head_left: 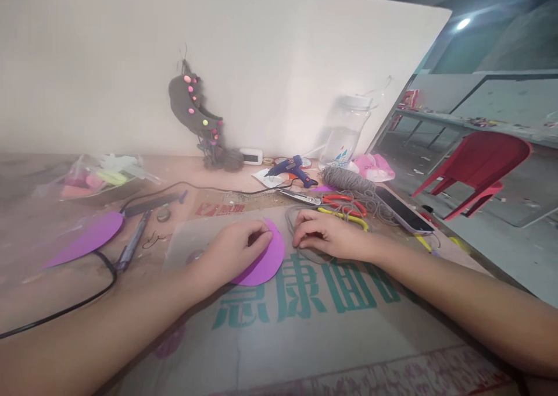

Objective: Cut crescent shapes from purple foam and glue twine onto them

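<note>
My left hand (235, 248) is closed in a pinch on the upper edge of a rounded purple sheet piece (265, 262), held low over the printed sack sheet. To its right, my right hand (331, 233) has curled fingers pinched together on thin grey yarn (316, 257), which loops around the fingertips. What lies right between those fingertips is hard to make out. Behind that hand rests a wound bundle of grey yarn (351, 181), its strands spilling over red-handled pliers (342, 203) and a yellow-handled tool (361, 220).
A blue glue gun (290, 168) lies at the back, its cord running left. Near it stand a clear bottle (346, 128) and a phone (405, 210). Another purple piece (93, 236) and a pen (134, 242) lie left. A grey crescent ornament (187, 105) hangs on the white board.
</note>
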The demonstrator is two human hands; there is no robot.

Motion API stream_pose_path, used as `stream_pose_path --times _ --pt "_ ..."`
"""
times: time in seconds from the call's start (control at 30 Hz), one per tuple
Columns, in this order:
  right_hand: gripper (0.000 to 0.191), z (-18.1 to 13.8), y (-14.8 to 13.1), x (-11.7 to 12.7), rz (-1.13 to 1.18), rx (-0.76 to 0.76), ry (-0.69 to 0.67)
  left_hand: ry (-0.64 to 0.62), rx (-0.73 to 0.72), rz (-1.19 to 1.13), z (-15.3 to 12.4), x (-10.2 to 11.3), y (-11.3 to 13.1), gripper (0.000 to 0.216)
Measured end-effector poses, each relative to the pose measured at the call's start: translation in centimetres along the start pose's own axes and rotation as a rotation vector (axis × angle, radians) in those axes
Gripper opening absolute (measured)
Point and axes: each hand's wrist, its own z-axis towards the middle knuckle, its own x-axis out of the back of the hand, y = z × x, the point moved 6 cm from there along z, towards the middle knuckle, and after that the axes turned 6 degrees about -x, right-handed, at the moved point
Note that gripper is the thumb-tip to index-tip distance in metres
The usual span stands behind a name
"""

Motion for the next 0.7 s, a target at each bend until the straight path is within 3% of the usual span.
stream_pose_path --times 0.1,0.17,0.23,0.33,0.53,0.7 --pt "0.015 0.0 -0.2 0.3 -0.004 0.016 0.104 -0.002 0.017 0.014 0.0 0.1 0.0 0.034" --pt "0.014 -0.2 -0.4 1.2 0.033 -0.004 0.255 -0.003 0.017 0.006 -0.1 0.1 0.1 0.033" --pt "0.012 -0.5 -0.2 2.0 0.138 -0.091 0.406 0.002 0.012 -0.012 -0.1 0.1 0.2 0.032" --pt "0.008 -1.0 0.3 2.4 0.308 -0.220 0.526 0.018 0.007 -0.038 -0.1 0.3 0.3 0.031" --pt "0.022 -1.1 -1.0 2.6 0.235 -0.261 0.466 0.036 0.003 -0.038 -0.2 0.5 0.7 0.031" --pt "0.015 -1.1 -2.1 4.4 0.187 -0.283 0.475 0.019 -0.002 -0.038 -0.4 0.4 1.0 0.029"
